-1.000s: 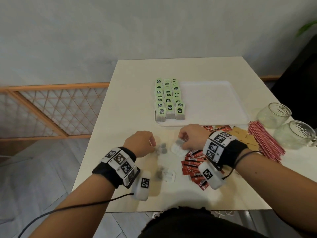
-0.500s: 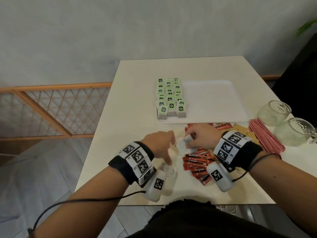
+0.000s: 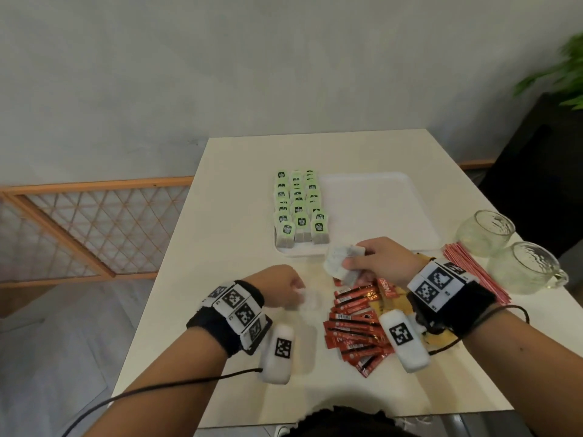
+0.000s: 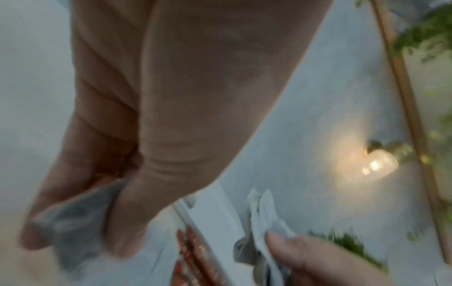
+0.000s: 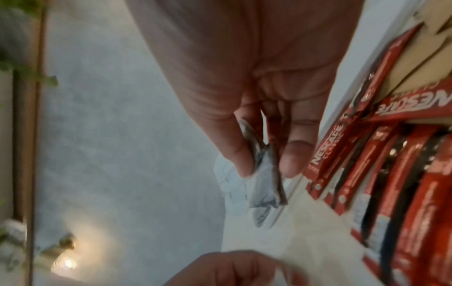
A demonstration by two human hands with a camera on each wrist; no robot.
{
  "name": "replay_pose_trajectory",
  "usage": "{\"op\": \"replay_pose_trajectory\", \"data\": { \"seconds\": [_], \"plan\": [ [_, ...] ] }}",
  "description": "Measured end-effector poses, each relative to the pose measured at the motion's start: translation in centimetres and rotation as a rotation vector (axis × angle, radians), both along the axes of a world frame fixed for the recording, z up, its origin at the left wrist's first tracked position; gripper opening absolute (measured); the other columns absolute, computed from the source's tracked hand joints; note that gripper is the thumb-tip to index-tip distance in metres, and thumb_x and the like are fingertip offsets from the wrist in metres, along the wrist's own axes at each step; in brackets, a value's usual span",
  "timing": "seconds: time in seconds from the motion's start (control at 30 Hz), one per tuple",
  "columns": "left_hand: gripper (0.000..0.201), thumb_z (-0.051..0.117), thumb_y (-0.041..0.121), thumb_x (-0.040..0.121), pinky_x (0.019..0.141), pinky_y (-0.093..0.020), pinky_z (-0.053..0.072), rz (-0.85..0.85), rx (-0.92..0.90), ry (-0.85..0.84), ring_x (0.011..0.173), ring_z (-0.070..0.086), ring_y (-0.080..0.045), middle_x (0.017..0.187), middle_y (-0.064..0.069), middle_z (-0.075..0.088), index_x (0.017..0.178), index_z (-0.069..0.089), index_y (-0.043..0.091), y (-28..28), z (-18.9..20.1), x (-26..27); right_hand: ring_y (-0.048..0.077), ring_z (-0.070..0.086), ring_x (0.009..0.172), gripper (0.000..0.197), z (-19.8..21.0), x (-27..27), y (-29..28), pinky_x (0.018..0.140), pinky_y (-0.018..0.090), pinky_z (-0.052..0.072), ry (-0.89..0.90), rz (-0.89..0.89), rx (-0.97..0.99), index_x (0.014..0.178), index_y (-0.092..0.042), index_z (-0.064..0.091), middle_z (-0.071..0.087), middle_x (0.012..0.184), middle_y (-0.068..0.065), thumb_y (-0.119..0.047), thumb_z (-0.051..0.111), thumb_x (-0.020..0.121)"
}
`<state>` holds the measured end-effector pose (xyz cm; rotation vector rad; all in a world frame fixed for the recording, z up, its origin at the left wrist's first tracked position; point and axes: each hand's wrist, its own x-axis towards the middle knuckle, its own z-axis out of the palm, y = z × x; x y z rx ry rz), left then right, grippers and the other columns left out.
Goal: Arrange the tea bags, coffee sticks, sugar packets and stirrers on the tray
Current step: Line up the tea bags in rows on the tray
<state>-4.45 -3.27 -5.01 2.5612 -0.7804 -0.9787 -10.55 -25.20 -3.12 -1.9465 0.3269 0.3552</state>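
Observation:
A white tray (image 3: 378,212) lies on the table with three rows of green-tagged tea bags (image 3: 298,206) along its left side. My right hand (image 3: 369,263) pinches a bunch of white tea bags (image 3: 339,263) just in front of the tray; the same bunch (image 5: 254,185) shows between thumb and fingers in the right wrist view. My left hand (image 3: 284,290) grips a blurred tea bag (image 4: 71,218) low over the table. Red coffee sticks (image 3: 356,323) lie fanned under my right wrist. Brown sugar packets (image 3: 394,298) are partly hidden. Red stirrers (image 3: 476,272) lie to the right.
Two glass mugs (image 3: 485,231) (image 3: 530,269) stand at the right edge beside the stirrers. A wooden lattice fence (image 3: 79,228) runs left of the table. A plant (image 3: 568,74) is at the far right. The tray's right part holds nothing.
My right hand has lifted its tea bags up and forward toward the tray's front edge. The left hand drew back left, holding a tea bag; the loose bags on the table are gone.

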Motion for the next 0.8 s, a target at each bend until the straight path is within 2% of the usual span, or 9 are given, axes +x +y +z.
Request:
{"op": "replay_pose_trajectory", "data": {
  "seconds": [0.1, 0.2, 0.3, 0.37, 0.43, 0.5, 0.6, 0.7, 0.8],
  "plan": [
    [0.03, 0.059, 0.021, 0.096, 0.071, -0.031, 0.048, 0.239, -0.289, 0.043, 0.068, 0.055, -0.019, 0.067, -0.002, 0.054, 0.068, 0.054, 0.012, -0.9, 0.4, 0.9, 0.024, 0.064, 0.073, 0.014, 0.5, 0.6, 0.0, 0.066, 0.024, 0.054, 0.041, -0.041, 0.178, 0.096, 0.002, 0.068, 0.071, 0.094, 0.022, -0.009, 0.066, 0.088],
    [0.008, 0.064, 0.009, 0.089, 0.089, -0.04, 0.055, 0.547, -0.604, 0.189, 0.081, 0.065, -0.025, 0.08, -0.012, 0.067, 0.081, 0.066, 0.005, -2.3, 0.7, 1.1, 0.028, 0.064, 0.085, 0.021, 1.2, 1.4, 0.6, 0.068, 0.025, 0.056, 0.076, -0.06, 0.391, 0.107, 0.005, 0.065, 0.068, 0.106, 0.026, -0.007, 0.063, 0.089],
    [0.013, 0.057, -0.003, 0.088, 0.074, -0.029, 0.058, 0.708, -0.818, 0.366, 0.078, 0.065, -0.019, 0.079, -0.006, 0.07, 0.088, 0.07, 0.001, -3.6, 1.4, 0.9, 0.024, 0.067, 0.08, 0.025, 1.8, 2.2, 1.5, 0.063, 0.023, 0.057, 0.07, -0.098, 0.541, 0.112, 0.006, 0.062, 0.069, 0.103, 0.024, -0.006, 0.061, 0.091],
    [0.018, 0.055, 0.002, 0.095, 0.072, -0.026, 0.058, 0.77, -0.983, 0.562, 0.085, 0.069, -0.02, 0.096, -0.013, 0.074, 0.107, 0.069, -0.001, -4.2, 1.9, 0.5, 0.021, 0.066, 0.074, 0.025, 1.9, 2.8, 1.8, 0.06, 0.022, 0.056, 0.035, -0.119, 0.537, 0.113, 0.007, 0.062, 0.068, 0.101, 0.024, -0.008, 0.06, 0.092],
    [0.023, 0.052, 0.006, 0.098, 0.069, -0.026, 0.06, 0.861, -1.102, 0.704, 0.082, 0.071, -0.021, 0.101, -0.017, 0.073, 0.114, 0.066, -0.003, -4.6, 2.5, 0.1, 0.02, 0.062, 0.067, 0.023, 1.7, 3.4, 2.1, 0.055, 0.021, 0.054, 0.0, -0.149, 0.496, 0.11, 0.007, 0.062, 0.067, 0.091, 0.022, -0.009, 0.058, 0.094],
    [0.028, 0.048, 0.016, 0.102, 0.065, -0.028, 0.061, 0.947, -1.178, 0.787, 0.077, 0.072, -0.023, 0.098, -0.019, 0.073, 0.115, 0.066, -0.002, -4.7, 2.9, 0.2, 0.018, 0.057, 0.059, 0.019, 1.4, 3.8, 2.3, 0.052, 0.022, 0.053, -0.018, -0.171, 0.462, 0.104, 0.006, 0.062, 0.062, 0.077, 0.017, -0.01, 0.057, 0.095],
    [0.044, 0.047, 0.039, 0.102, 0.071, -0.03, 0.062, 0.945, -1.22, 0.818, 0.083, 0.071, -0.025, 0.097, -0.018, 0.074, 0.111, 0.068, 0.001, -4.5, 3.1, 0.6, 0.02, 0.056, 0.055, 0.02, 1.1, 4.4, 2.6, 0.051, 0.025, 0.053, -0.041, -0.182, 0.43, 0.108, 0.004, 0.057, 0.06, 0.071, 0.017, -0.011, 0.059, 0.094],
    [0.029, 0.058, 0.02, 0.098, 0.077, -0.029, 0.06, 0.91, -1.183, 0.738, 0.088, 0.069, -0.022, 0.105, -0.018, 0.071, 0.116, 0.065, -0.001, -4.4, 2.5, 0.7, 0.019, 0.058, 0.048, 0.019, 1.0, 4.9, 3.0, 0.046, 0.025, 0.052, -0.098, -0.216, 0.408, 0.108, 0.0, 0.051, 0.062, 0.071, 0.018, -0.009, 0.06, 0.093],
    [0.023, 0.058, 0.009, 0.097, 0.08, -0.033, 0.061, 0.962, -1.188, 0.696, 0.093, 0.071, -0.026, 0.105, -0.016, 0.073, 0.117, 0.064, -0.001, -4.4, 1.8, 1.1, 0.018, 0.058, 0.051, 0.004, 1.0, 5.2, 2.9, 0.052, 0.031, 0.052, -0.212, -0.259, 0.35, 0.097, -0.006, 0.056, 0.063, 0.074, 0.015, -0.009, 0.057, 0.094]
  ]
}}
